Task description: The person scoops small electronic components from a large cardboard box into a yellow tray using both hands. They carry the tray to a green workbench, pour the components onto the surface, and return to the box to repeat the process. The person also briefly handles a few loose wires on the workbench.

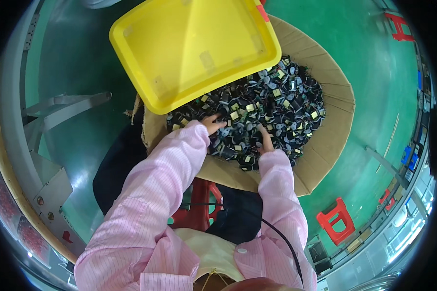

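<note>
Can't tell if gripping with left hand (212, 124) or right hand (265, 140); under both, small black parts (264, 101), likely light, hard; pinch by sides.

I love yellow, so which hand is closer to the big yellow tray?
The left hand, just below the rim of the yellow tray in the picture. The right hand is also at the black parts, but farther from that rim.
</note>
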The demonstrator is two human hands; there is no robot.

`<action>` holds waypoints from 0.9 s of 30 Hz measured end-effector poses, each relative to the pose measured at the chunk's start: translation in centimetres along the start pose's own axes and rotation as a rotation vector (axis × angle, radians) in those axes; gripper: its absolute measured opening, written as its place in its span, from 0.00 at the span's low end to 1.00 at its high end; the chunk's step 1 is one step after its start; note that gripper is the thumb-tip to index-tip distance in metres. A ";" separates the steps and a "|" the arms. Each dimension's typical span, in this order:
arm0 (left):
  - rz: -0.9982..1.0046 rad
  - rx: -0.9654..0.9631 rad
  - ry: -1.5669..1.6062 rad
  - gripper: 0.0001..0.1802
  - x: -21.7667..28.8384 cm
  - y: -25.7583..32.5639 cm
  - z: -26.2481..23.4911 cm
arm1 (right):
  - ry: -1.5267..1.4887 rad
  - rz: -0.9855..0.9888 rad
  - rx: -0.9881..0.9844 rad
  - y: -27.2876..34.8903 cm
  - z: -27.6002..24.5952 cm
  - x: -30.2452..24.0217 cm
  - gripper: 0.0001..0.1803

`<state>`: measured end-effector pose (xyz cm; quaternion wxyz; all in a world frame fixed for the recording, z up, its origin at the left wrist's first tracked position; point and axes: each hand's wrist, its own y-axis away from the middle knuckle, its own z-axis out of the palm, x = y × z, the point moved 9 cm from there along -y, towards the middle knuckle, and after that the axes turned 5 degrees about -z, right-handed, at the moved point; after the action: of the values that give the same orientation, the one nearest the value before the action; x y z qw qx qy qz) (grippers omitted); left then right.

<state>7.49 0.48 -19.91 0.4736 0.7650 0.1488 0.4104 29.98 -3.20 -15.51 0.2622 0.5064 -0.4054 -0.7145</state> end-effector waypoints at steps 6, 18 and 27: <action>-0.070 -0.118 0.080 0.39 1.3 -0.4 0.4 | -0.086 0.199 0.023 0.2 1.2 3.3 0.20; 0.148 0.217 0.865 0.18 4.7 8.5 -3.7 | -0.067 0.075 -0.215 5.9 10.5 -2.9 0.28; 0.660 0.428 0.904 0.09 17.7 20.0 -11.9 | -0.091 -0.504 -0.337 18.7 17.8 -18.6 0.25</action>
<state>6.05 8.36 8.20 0.0463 0.5986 0.1696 0.7815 19.12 7.08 12.60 0.1385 0.5078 -0.1542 -0.8361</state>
